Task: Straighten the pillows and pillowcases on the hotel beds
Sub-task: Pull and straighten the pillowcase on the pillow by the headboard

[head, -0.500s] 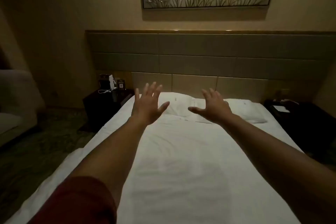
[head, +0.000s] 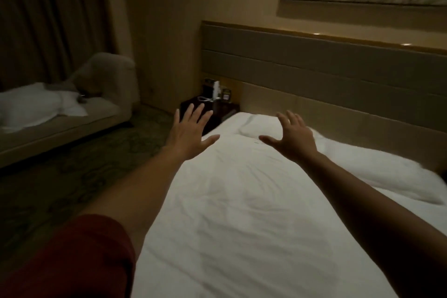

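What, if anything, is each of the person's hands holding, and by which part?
Nothing is held. The left hand and right hand are both open with fingers spread, stretched out above the bed, short of the pillow.

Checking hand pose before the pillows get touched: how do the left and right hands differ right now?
The left hand hovers flat over the bed's left edge, fingers straight and fanned; the right hand is over the bed near the pillow, fingers slightly curled. The left looks lighter, the right shadowed. Both are open, palms down, holding nothing.
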`<state>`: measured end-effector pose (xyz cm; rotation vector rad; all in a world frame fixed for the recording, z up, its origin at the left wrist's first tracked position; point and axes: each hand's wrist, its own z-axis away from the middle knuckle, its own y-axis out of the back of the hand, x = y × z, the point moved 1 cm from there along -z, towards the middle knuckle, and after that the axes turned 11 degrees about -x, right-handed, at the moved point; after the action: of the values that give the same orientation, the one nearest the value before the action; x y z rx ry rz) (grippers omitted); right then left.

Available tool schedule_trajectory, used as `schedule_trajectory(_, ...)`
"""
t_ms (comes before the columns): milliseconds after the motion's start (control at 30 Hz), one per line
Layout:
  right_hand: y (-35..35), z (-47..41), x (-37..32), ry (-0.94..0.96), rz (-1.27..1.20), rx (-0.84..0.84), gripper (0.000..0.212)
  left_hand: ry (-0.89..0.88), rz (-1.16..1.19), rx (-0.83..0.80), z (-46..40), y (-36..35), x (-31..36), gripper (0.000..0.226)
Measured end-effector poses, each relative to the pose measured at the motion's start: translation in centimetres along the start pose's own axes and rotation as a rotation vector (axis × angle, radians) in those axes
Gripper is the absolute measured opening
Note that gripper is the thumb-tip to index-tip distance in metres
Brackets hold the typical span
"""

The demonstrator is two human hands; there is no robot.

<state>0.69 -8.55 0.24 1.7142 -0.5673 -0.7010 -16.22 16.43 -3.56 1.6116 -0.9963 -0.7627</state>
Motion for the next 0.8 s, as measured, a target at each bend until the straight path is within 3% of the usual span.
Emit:
schedule_trajectory(33, -1.8, -0.3, -4.5, 0.072, -0.058, -0.017, 0.095, 0.056, -0.050, -0.023, 3.0, 0.5, -4.4, 0.087)
schedule_trajectory(100, -2.5, 0.0, -6.3, 0.114, -0.028, -0.034, 0.095, 0.117, -0.020, -0.022, 3.7, 0.7, -6.1, 0.084)
schedule_trajectory(133, -3.6, -0.2, -11.2, 0.199, -0.046, -0.055, 0.095, 0.203, -0.017, -0.021, 6.5, 1.4, -10.4, 0.084)
schedule_trajectory(200, -3.9, -0.2, -13.2, 0.222, -0.056, -0.067, 0.094, 0.236, -0.027, -0.019, 7.3, 1.9, -11.9, 0.084)
schedule_trajectory(233, -5.0, -1.2, -18.8, 0.292, -0.084, -0.077, 0.094, 0.296, -0.021, -0.013, 10.0, 2.4, -16.8, 0.083)
schedule_trajectory(300, -5.0, -1.6, -20.3, 0.301, -0.093, -0.077, 0.095, 0.308, -0.012, 0.001, 10.7, 2.9, -18.3, 0.082)
schedule_trajectory(333, -6.3, -2.9, -26.3, 0.357, -0.114, -0.093, 0.096, 0.364, 0.007, 0.013, 13.1, 3.1, -23.6, 0.082)
schedule_trajectory(400, -6.2, -3.7, -27.7, 0.336, -0.138, -0.094, 0.097, 0.378, 0.013, 0.021, 13.5, 3.3, -25.0, 0.082)
schedule_trajectory(433, -8.3, -5.3, -34.1, 0.366, -0.164, -0.100, 0.098, 0.413, 0.034, 0.028, 15.5, 3.4, -30.8, 0.082)
schedule_trajectory(500, -8.8, -5.8, -35.4, 0.371, -0.152, -0.100, 0.098, 0.416, 0.050, 0.056, 15.5, 3.5, -32.1, 0.082)
schedule_trajectory(533, -11.1, -7.5, -41.7, 0.383, -0.185, -0.102, 0.098, 0.395, 0.046, 0.059, 16.5, 3.9, -38.4, 0.082)
schedule_trajectory(600, -11.6, -8.3, -42.4, 0.392, -0.125, -0.098, 0.098, 0.346, 0.002, 0.068, 16.1, 4.1, -39.7, 0.081)
schedule_trajectory(633, -13.1, -10.4, -47.7, 0.364, -0.182, -0.106, 0.099, 0.323, 0.004, 0.047, 15.9, 5.0, -45.5, 0.081)
schedule_trajectory(800, -14.7, -14.8, -54.5, 0.293, -0.226, -0.121, 0.101, 0.297, -0.031, 0.054, 14.1, 6.5, -53.7, 0.081)
